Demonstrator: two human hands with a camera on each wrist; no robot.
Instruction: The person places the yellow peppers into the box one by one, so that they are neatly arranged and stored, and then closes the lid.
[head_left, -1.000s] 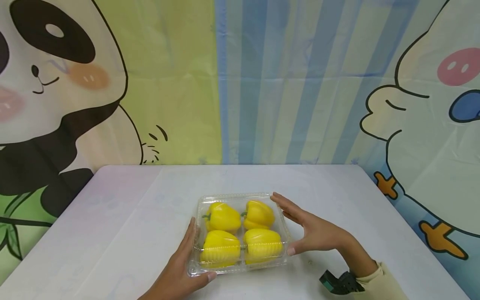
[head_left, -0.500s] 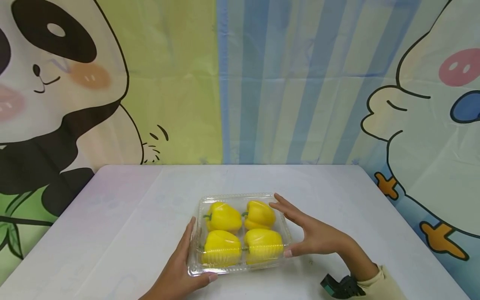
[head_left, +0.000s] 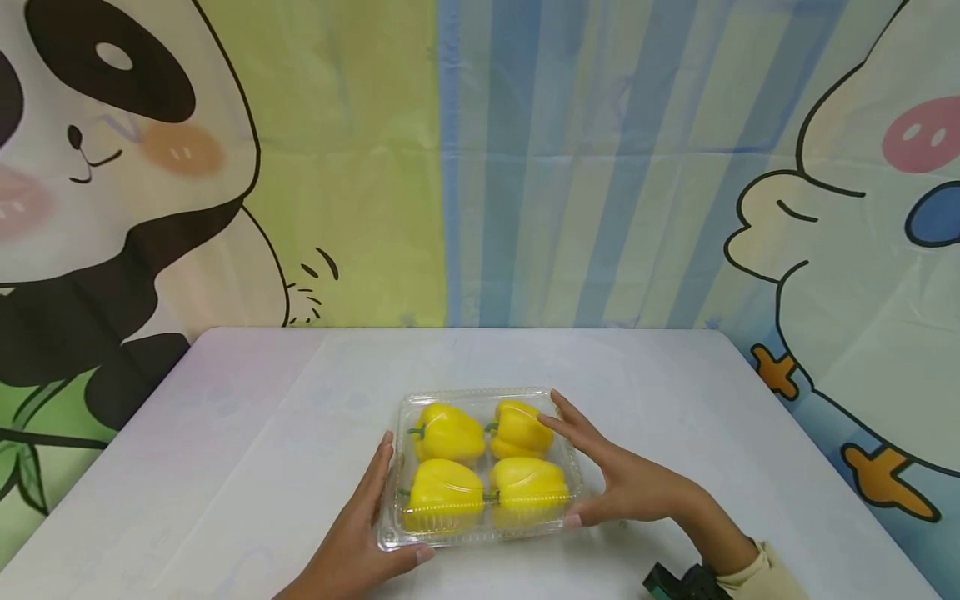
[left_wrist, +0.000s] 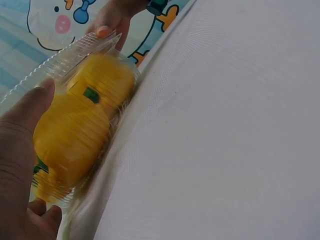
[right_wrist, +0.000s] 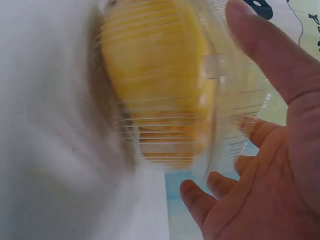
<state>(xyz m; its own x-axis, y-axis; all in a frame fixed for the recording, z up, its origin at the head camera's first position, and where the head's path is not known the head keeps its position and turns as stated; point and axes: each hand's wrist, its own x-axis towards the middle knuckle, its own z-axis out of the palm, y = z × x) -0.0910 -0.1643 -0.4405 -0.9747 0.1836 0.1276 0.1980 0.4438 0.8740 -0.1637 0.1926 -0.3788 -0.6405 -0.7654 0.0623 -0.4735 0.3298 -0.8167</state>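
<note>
A clear plastic clamshell box sits on the table near its front. Inside are several yellow bell peppers with green stems, in two rows. My left hand grips the box's near left corner, fingers along the left side and thumb at the front; in the left wrist view its thumb lies over the lid. At the right side is my right hand, fingers spread and nearly straight, thumb at the near right corner. In the right wrist view some fingertips stand off the box and others show through the plastic.
The white table extends around the box. Behind it hangs a printed cloth with a panda and a white cartoon animal. A dark wrist device sits by the right sleeve.
My right hand's thumb has moved inward and toward the front to the box's near right corner, and its fingers have shifted slightly over the right edge. The left hand keeps its grip.
</note>
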